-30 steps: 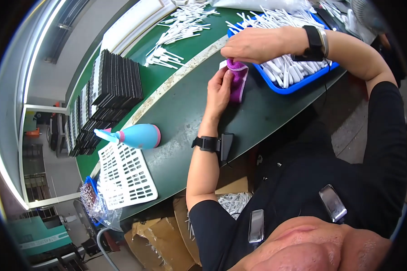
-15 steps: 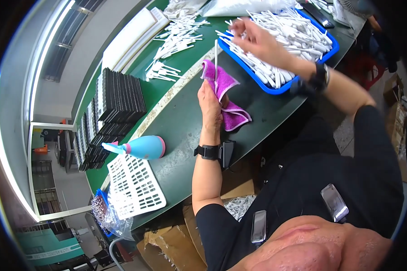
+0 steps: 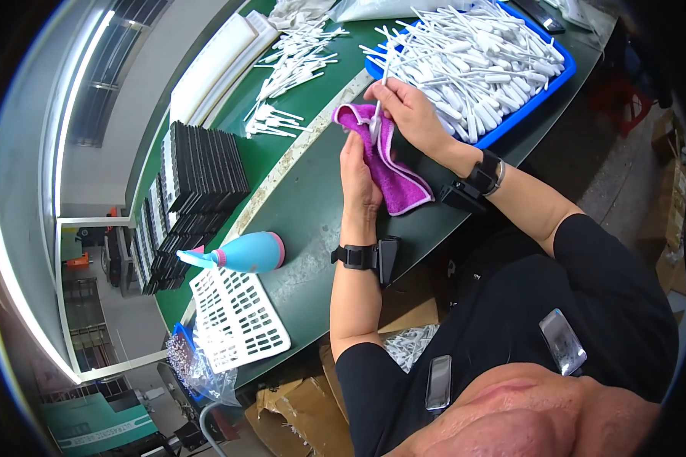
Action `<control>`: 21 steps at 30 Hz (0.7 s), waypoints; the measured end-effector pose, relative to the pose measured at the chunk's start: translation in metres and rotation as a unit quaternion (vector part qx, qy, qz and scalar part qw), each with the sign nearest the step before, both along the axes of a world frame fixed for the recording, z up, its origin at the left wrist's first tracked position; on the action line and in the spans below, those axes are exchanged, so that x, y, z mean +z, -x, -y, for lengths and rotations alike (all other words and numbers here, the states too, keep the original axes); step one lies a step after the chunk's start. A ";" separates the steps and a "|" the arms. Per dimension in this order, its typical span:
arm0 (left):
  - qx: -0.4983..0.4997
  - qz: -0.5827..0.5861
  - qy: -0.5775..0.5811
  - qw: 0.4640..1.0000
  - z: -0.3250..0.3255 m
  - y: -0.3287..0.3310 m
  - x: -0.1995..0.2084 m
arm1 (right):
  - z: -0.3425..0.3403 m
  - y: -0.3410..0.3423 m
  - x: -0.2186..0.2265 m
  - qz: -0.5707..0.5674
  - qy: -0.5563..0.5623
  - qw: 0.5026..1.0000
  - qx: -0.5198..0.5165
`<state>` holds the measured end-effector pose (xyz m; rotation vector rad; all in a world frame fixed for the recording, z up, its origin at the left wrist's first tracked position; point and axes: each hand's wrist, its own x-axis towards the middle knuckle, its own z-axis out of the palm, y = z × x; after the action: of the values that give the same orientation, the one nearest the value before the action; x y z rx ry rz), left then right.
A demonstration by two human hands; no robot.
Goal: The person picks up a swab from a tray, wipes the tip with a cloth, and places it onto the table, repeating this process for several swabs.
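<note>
- Overall, the green counter carries the work; a speckled strip divides its darker near part from the brighter far part.
- Green machine: at the lower left, beyond the counter. A pale stripe on it bears a line of capital lettering.
- Blue tray: on the counter, just beyond the right grip, heaped with white sticks that have thick ends.
- Black slotted panels: stacked in rows on the far part, left of the speckled strip.
- White perforated panel: on the near part, left of the left forearm.
- Light-blue spray bottle: on its side, next to the white perforated panel, nozzle pointing left.
- Purple cloth: pale-edged, draped from the left grip, one corner hanging toward the right forearm.
- Left grip: closed on the purple cloth, supporting it from the near left side.
- Right grip: thumb and forefinger together, clamped on the shaft of a white stick.
- White stick: tilted slightly from upright; thick end below the right grip's fingertips, within the cloth's fold; thin end projecting above them.
</note>
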<state>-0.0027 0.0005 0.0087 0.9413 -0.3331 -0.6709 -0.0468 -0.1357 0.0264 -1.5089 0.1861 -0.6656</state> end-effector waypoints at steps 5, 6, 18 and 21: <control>0.024 0.043 0.009 0.999 0.003 0.001 -0.006 | -0.009 -0.003 0.000 0.028 0.008 1.000 0.000; 0.025 0.043 0.008 0.999 0.003 0.002 -0.007 | -0.014 -0.001 -0.002 0.028 0.007 1.000 0.002; 0.241 0.050 -0.003 0.969 0.006 -0.009 -0.016 | -0.026 0.005 -0.018 0.112 -0.195 0.972 0.068; 0.273 0.069 -0.018 0.960 -0.006 -0.019 -0.015 | -0.021 0.018 -0.013 -0.033 -0.242 0.956 0.161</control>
<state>0.0166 0.0063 -0.0063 1.0581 -0.1698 -0.1058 -0.0651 -0.1149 0.0131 -1.0552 0.1363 -0.2779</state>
